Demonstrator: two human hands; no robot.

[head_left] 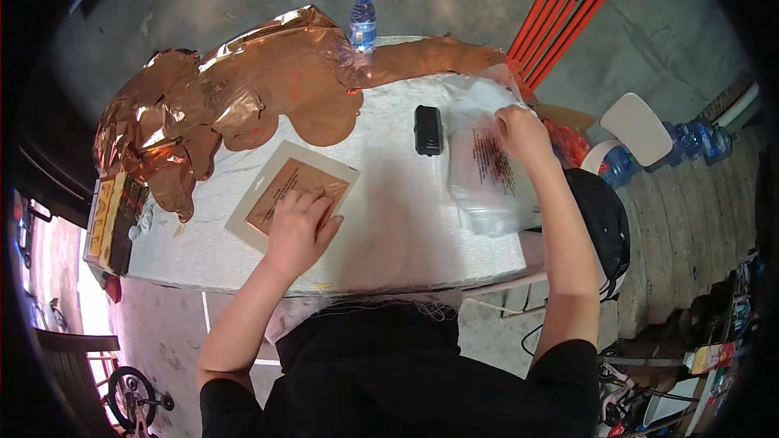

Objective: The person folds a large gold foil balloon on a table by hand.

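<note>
Across the white tabletop [389,219], the flat card packet [286,188] is best kept pinned under the left hand [299,227], its grip pressed flat, while the right hand [523,131], fingers pinched narrow, peels one clear bag [487,170] off the stack slowly

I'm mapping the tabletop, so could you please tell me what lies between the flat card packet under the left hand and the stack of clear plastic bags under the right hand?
In the head view, only bare white table separates the card packet from the plastic bags; a black rectangular device sits farther back.
</note>
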